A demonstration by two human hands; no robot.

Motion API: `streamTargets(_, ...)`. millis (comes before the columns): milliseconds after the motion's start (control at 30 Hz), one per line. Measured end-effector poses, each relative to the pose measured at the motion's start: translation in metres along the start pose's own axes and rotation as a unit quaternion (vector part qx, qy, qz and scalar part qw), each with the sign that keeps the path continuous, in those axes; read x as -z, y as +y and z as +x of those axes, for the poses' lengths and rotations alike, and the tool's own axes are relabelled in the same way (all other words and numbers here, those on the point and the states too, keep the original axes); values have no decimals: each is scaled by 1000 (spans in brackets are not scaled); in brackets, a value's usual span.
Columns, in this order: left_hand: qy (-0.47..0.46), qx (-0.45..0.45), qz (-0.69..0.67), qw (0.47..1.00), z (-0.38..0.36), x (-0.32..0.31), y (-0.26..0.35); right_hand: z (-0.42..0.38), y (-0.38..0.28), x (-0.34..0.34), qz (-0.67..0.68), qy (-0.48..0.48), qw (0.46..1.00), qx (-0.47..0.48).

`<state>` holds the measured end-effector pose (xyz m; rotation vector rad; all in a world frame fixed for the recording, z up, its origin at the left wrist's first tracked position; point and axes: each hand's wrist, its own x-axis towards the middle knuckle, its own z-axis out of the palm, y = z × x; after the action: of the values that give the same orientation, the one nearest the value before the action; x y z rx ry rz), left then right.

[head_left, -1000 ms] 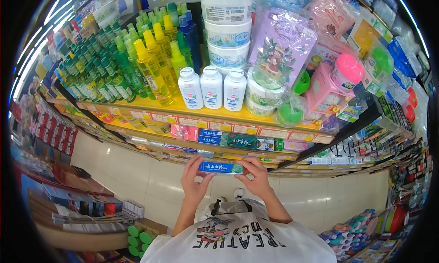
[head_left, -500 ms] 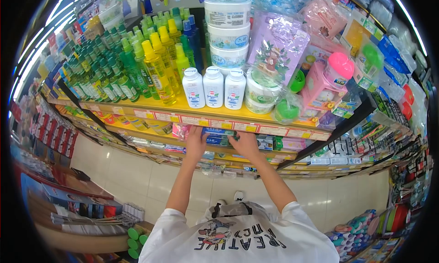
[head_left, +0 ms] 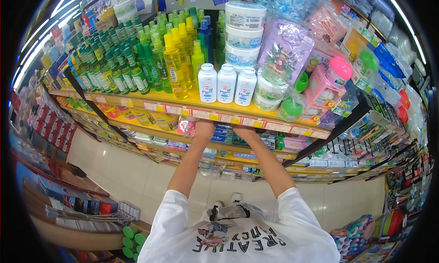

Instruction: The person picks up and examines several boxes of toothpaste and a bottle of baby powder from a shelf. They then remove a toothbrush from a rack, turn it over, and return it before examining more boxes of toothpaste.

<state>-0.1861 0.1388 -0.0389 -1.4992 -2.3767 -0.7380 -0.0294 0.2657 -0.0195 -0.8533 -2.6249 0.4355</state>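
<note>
Both my hands reach under the front edge of the yellow top shelf (head_left: 183, 108), into the level below. The fingers of my left hand (head_left: 204, 129) are hidden beneath the edge, beside a pink package (head_left: 186, 125). My right hand (head_left: 243, 132) is a short way to the right, its fingers also out of sight under the shelf. Between the two hands lie blue boxes (head_left: 222, 134). On the shelf above stand three white bottles (head_left: 226, 85), with a stack of white tubs (head_left: 244, 34) behind them.
Yellow spray bottles (head_left: 175, 68) and green bottles (head_left: 137, 77) stand at the left of the top shelf. To the right are a purple bag (head_left: 286, 48) and a pink box (head_left: 322, 86). A black shelf post (head_left: 336, 137) slants at the right.
My hands have moved further in under the shelf edge, so their fingers no longer show. The shelf appears shifted slightly right and up in the view.
</note>
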Motion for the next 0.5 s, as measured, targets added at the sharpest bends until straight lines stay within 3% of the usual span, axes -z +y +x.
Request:
streamTargets(267,9,-46,31,998,-2,-20,-7,0,-6,-4,-64,74,995,3)
streamTargets(433,-100,-19,6,995,-20,34,28,-12,-26,16,-37,-23,996,-77)
streamTargets(467,16,-14,-74,997,-32,42,39,-23,-26,14,-43,89,995,6)
streamTargets(500,130,-10,-153,980,-51,48,48,-35,-30,12,24,102,994,-6)
